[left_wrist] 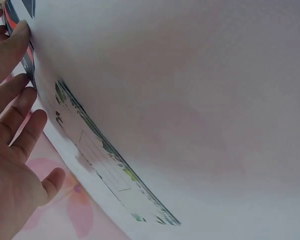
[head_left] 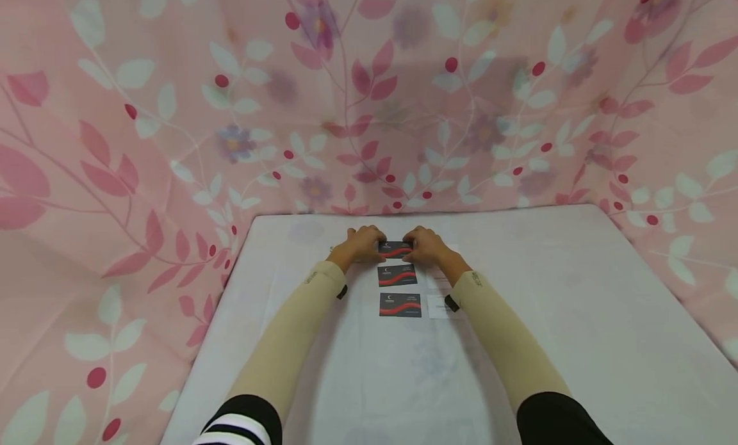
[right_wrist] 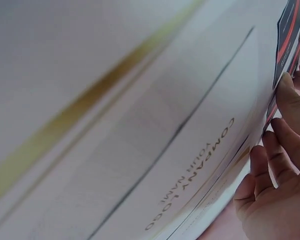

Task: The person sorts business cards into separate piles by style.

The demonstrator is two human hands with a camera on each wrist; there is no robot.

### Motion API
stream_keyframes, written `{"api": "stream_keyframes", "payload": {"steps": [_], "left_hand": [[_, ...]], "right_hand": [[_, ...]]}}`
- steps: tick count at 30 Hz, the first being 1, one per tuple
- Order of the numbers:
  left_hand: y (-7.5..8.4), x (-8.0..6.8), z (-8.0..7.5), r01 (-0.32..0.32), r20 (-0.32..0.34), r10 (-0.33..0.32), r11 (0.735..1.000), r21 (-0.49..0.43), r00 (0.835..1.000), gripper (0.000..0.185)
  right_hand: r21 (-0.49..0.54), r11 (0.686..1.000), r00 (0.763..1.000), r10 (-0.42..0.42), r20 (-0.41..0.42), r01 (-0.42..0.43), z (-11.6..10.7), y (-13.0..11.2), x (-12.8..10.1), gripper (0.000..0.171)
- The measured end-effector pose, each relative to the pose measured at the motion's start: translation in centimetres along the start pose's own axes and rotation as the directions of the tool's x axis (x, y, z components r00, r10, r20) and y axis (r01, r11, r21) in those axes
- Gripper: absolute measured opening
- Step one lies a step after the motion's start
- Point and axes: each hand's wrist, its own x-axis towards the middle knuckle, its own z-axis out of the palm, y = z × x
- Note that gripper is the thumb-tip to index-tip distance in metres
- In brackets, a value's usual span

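Near the counter's (head_left: 576,317) far edge, the left hand (head_left: 362,243) and right hand (head_left: 423,245) pinch opposite short ends of a dark business card (head_left: 394,249). Its long axis runs left-right between both grips, equally near each. Two matching cards (head_left: 398,275) lie just nearer the person.

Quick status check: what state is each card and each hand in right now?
Top dark card: flat on the table, held at both ends.
Middle dark card: flat, untouched.
Bottom dark card: flat, untouched.
White card: flat, partly under the right sleeve.
Left hand: pinches the top card's left end.
Right hand: pinches its right end.
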Motion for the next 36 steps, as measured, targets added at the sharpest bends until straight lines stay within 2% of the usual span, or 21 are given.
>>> {"api": "stream_keyframes", "payload": {"steps": [4,8,17,27,36], "left_hand": [[0.5,-0.3,0.1,-0.012,0.002,0.012,1.0,-0.028,1.0,0.048],[0.8,-0.6,0.1,-0.005,0.003,0.006,0.999,-0.052,1.0,0.05],[0.6,-0.5,0.2,-0.01,-0.013,0.01,1.0,-0.023,1.0,0.05],[0.6,-0.7,0.4,0.014,0.016,-0.014,0.999,-0.03,1.0,0.05],[0.4,-0.8,0.7,0.008,0.0,-0.008,1.0,0.001,1.0,0.05]], "right_hand": [[-0.044,0.999,1.0,-0.002,-0.004,0.002,0.1,0.2,-0.4,0.054],[-0.038,0.999,1.0,-0.005,-0.009,0.005,-0.1,0.2,-0.7,0.053],[-0.025,0.999,1.0,-0.022,-0.002,0.022,-0.5,-0.3,-1.1,0.053],[-0.042,0.999,1.0,-0.007,0.027,0.008,-0.2,-0.7,-1.2,0.054],[-0.024,1.0,1.0,-0.011,0.021,0.011,-0.1,-0.7,-1.4,0.052]]}}
